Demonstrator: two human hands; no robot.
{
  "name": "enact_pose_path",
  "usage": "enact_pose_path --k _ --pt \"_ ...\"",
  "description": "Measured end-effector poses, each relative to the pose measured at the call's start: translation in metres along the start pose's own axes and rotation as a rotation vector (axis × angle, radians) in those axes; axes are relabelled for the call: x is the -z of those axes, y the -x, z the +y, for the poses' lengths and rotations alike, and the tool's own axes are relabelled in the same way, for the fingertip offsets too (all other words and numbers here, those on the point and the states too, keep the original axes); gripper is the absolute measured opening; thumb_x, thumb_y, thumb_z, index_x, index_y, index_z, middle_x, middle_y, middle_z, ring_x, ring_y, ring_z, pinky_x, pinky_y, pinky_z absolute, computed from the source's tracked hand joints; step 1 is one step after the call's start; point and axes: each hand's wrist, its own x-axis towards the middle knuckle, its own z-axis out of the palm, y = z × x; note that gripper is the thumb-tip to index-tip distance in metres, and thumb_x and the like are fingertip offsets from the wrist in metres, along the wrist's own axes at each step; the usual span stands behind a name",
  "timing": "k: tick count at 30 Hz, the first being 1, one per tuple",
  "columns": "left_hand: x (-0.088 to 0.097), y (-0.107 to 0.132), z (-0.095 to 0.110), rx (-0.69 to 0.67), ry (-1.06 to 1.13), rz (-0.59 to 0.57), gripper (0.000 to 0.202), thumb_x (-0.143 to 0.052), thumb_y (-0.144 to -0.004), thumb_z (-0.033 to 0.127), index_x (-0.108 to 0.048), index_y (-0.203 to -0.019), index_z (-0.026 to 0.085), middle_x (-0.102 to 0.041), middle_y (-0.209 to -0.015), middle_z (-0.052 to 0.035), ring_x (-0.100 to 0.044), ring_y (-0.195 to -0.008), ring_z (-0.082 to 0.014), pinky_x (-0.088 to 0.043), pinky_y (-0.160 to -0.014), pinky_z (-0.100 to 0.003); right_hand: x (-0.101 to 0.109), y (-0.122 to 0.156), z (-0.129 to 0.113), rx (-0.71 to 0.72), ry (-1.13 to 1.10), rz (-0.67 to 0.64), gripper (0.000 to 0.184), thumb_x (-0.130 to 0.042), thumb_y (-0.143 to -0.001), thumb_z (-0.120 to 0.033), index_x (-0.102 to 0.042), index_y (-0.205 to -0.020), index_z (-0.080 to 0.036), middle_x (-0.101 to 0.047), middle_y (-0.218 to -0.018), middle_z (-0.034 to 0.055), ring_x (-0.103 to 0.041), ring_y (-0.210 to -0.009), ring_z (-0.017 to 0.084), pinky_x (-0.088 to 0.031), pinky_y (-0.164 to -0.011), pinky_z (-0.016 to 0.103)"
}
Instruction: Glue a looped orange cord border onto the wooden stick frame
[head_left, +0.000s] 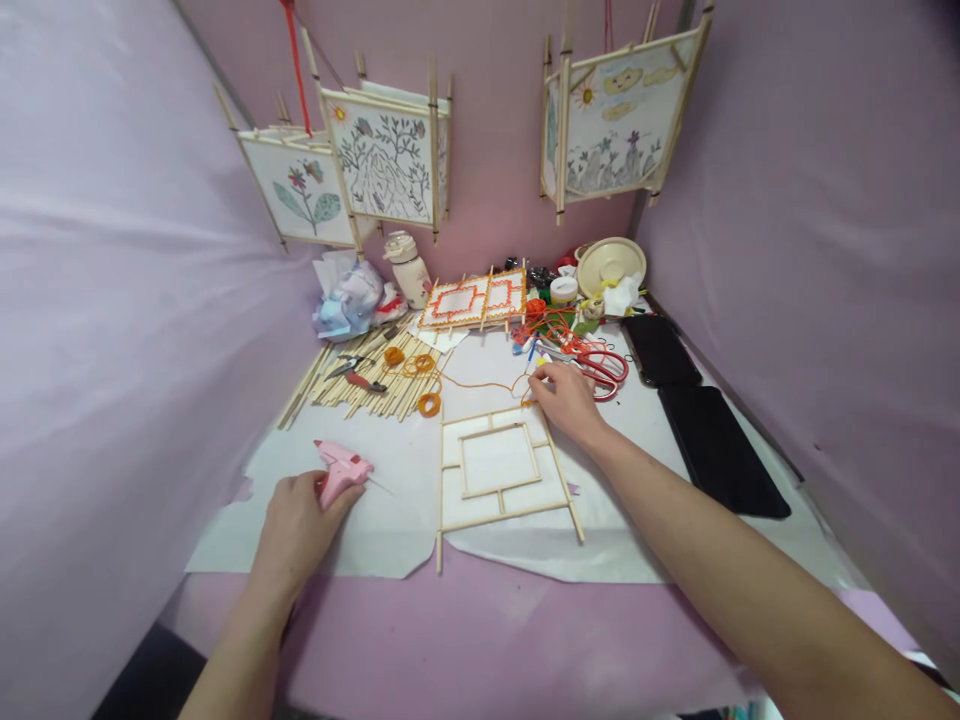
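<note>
My left hand (298, 528) is wrapped round the grip of a small pink hot glue gun (345, 468), low over the white paper at the left. A thin pale strand trails from the gun to the right. My right hand (568, 400) pinches an orange cord (480, 384) at the upper right corner of a wooden stick frame (504, 517). That frame lies flat, with a white panel and a smaller stick rectangle inside it. From my right fingers the cord runs left to loose orange coils (424, 364).
Wooden sticks (367, 375) with pliers (360, 376) on them lie at the left. Red-handled scissors (607, 375) and tangled cord sit beyond my right hand. Two dark flat devices (716, 450) are at the right. Behind stand a bottle (409, 270) and an orange-trimmed panel (472, 300); lanterns (386, 165) hang above.
</note>
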Motion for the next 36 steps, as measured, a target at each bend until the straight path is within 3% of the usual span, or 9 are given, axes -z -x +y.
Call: enact_pose_path --k 4,7,10,15,21,24,28,32,36 --pt "0.020 0.001 0.038 -0.048 -0.040 0.095 0.061 -0.055 -0.079 0.061 -0.062 -0.120 0.016 -0.057 -0.119 -0.0205 -0.050 -0.112 -0.0427 -0.044 -0.085 -0.052 -0.002 -0.001 0.000 -0.003 0.012 -0.015 0.018 -0.052 -0.086 -0.031 -0.067 -0.080 -0.022 -0.070 -0.094 0.0035 -0.054 -0.098 0.023 -0.027 -0.077 0.034" --pt "0.032 -0.002 0.097 -0.313 0.142 0.267 0.041 -0.060 -0.082 0.048 -0.067 -0.109 0.018 -0.059 -0.114 -0.0153 -0.052 -0.112 -0.0345 -0.040 -0.095 -0.047 -0.002 0.000 -0.002 -0.005 0.014 -0.026 0.019 -0.053 -0.085 -0.032 -0.067 -0.078 -0.022 -0.069 -0.095 0.0038 -0.053 -0.099 0.024 -0.028 -0.077 0.034" --pt "0.026 -0.017 0.165 -0.560 0.316 0.095 0.025 -0.062 -0.084 0.040 -0.071 -0.097 0.020 -0.064 -0.101 -0.0101 -0.057 -0.101 -0.0268 -0.042 -0.092 -0.038 -0.001 0.002 -0.005 0.000 0.016 -0.028 0.018 -0.055 -0.085 -0.032 -0.067 -0.078 -0.022 -0.069 -0.097 0.0033 -0.053 -0.100 0.024 -0.028 -0.079 0.035" --pt "-0.008 -0.055 0.234 -0.623 0.258 -0.123 0.026 -0.068 -0.081 0.036 -0.074 -0.093 0.014 -0.068 -0.093 -0.0140 -0.060 -0.092 -0.0290 -0.043 -0.085 -0.037 0.002 0.000 -0.007 0.019 -0.005 -0.038 0.019 -0.053 -0.088 -0.033 -0.067 -0.080 -0.023 -0.069 -0.098 0.0023 -0.053 -0.102 0.023 -0.028 -0.080 0.035" --pt "-0.023 -0.077 0.247 -0.558 0.416 -0.298 0.015 -0.067 -0.076 0.030 -0.076 -0.080 0.018 -0.071 -0.075 -0.0067 -0.062 -0.072 -0.0215 -0.044 -0.068 -0.029 0.003 -0.002 -0.010 0.038 -0.011 -0.066 0.018 -0.051 -0.090 -0.031 -0.067 -0.084 -0.023 -0.069 -0.101 0.0041 -0.051 -0.103 0.024 -0.028 -0.080 0.035" --pt "-0.025 -0.081 0.247 -0.542 0.517 -0.333 0.032 -0.068 -0.072 0.024 -0.074 -0.102 0.015 -0.072 -0.079 -0.0053 -0.061 -0.068 -0.0189 -0.044 -0.065 -0.026 0.003 -0.002 -0.010 0.044 -0.010 -0.080 0.018 -0.050 -0.090 -0.030 -0.066 -0.085 -0.023 -0.068 -0.103 0.0040 -0.051 -0.103 0.024 -0.028 -0.079 0.035" --pt "-0.030 -0.081 0.246 -0.510 0.742 -0.412 0.073 -0.061 -0.070 0.011 -0.046 -0.141 0.012 -0.072 -0.105 -0.0081 -0.061 -0.070 -0.0141 -0.046 -0.065 -0.023 0.004 -0.002 -0.010 0.039 0.016 -0.092 0.019 -0.050 -0.091 -0.029 -0.067 -0.086 -0.023 -0.067 -0.104 0.0044 -0.050 -0.102 0.024 -0.028 -0.077 0.034" --pt "-0.033 -0.081 0.246 -0.391 0.969 -0.573 0.075 -0.052 -0.072 0.007 -0.038 -0.145 0.013 -0.069 -0.115 -0.0087 -0.063 -0.076 -0.0118 -0.046 -0.065 -0.021 0.004 -0.002 -0.009 0.018 0.048 -0.113 0.019 -0.051 -0.092 -0.031 -0.068 -0.088 -0.023 -0.065 -0.107 0.0060 -0.047 -0.105 0.026 -0.029 -0.078 0.035" --pt "-0.037 -0.086 0.244 -0.345 1.076 -0.648 0.072 -0.060 -0.077 0.019 -0.037 -0.146 0.012 -0.071 -0.099 -0.0081 -0.064 -0.079 -0.0134 -0.048 -0.071 -0.023 0.002 -0.003 -0.006 0.008 0.060 -0.116 0.020 -0.051 -0.092 -0.032 -0.068 -0.089 -0.023 -0.064 -0.108 0.0067 -0.046 -0.106 0.027 -0.029 -0.078 0.036"
